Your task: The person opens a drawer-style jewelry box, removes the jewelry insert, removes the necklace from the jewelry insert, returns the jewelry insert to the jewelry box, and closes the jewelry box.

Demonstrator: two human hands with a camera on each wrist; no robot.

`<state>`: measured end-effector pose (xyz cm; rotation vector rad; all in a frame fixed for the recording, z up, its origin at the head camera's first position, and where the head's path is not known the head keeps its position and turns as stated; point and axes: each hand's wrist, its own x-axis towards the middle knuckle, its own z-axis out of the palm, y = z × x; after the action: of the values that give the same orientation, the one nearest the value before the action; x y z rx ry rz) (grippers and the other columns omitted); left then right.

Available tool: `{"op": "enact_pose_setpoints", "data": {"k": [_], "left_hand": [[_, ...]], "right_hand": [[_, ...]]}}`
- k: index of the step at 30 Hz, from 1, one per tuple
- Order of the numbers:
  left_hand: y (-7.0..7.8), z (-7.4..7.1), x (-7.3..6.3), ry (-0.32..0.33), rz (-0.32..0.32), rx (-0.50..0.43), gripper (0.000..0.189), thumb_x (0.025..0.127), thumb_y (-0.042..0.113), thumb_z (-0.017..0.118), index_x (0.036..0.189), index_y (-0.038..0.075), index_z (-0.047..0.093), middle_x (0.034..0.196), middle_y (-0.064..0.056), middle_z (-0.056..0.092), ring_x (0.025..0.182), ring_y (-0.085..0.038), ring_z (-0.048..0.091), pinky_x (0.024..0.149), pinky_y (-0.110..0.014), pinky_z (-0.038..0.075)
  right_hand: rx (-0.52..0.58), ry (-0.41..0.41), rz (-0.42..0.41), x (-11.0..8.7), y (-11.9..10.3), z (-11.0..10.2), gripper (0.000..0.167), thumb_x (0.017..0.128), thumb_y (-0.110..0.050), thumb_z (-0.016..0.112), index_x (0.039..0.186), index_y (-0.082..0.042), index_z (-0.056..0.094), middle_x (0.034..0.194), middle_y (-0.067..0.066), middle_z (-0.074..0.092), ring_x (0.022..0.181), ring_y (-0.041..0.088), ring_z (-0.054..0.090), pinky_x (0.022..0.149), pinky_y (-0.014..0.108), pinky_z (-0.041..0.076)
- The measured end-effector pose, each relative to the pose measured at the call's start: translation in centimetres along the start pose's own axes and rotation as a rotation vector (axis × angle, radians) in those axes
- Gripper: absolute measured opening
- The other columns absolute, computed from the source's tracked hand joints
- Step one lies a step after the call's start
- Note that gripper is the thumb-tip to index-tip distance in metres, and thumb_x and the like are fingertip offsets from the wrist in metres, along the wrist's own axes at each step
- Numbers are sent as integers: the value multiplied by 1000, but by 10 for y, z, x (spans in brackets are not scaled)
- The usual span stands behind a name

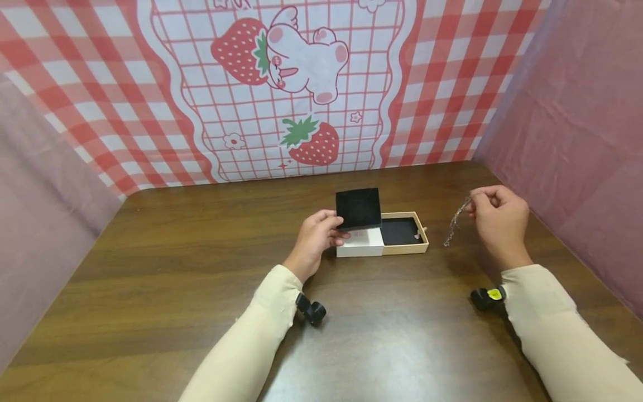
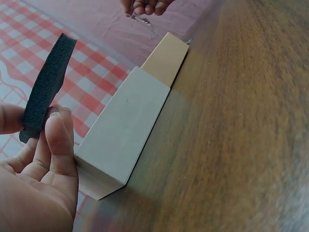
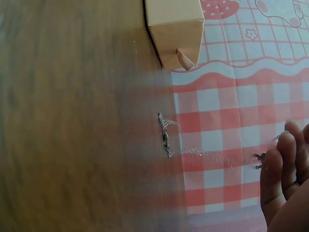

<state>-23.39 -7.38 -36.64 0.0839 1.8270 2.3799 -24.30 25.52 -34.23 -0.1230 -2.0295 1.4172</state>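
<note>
My left hand (image 1: 311, 241) pinches a thin square black foam pad (image 1: 359, 209) between thumb and fingers, tilted up above a white box sleeve (image 1: 360, 245). In the left wrist view the pad (image 2: 48, 82) appears edge-on. Out of the sleeve's right side a tan drawer (image 1: 406, 249) is partly pulled, with a black lining inside. To the right of the box, my right hand (image 1: 502, 220) pinches one end of a thin silvery chain (image 1: 454, 223), which hangs down to the left in the air. Small metal links on the chain (image 3: 166, 137) show in the right wrist view.
The box rests on a brown wooden table (image 1: 201, 268). A red-and-white checked cloth (image 1: 442, 84) with strawberry prints hangs behind it, and pinkish cloths (image 1: 567, 111) stand at both sides. A small pull tab (image 3: 185, 60) sticks out of the drawer's end.
</note>
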Motion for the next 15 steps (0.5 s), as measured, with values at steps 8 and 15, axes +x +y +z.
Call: {"op": "enact_pose_setpoints", "data": {"k": [8,15], "left_hand": [[1,1,0,2,-2,17,19,97,7,58,112,-5,59,98,-12,60,73,-17,66,60,-22,51],[0,1,-1,4,1,20,25,97,6,58,117,-7,58,100,-13,60,74,-18,66,61,-22,52]], "right_hand": [[-28,-54,31,2,4,-2,18,95,-6,57,93,7,69,60,-10,64,53,1,61,53,17,52],[-180,-194,74,-2,1,-4,21,96,-15,57,93,3,68,60,-10,63,52,3,60,51,17,49]]}}
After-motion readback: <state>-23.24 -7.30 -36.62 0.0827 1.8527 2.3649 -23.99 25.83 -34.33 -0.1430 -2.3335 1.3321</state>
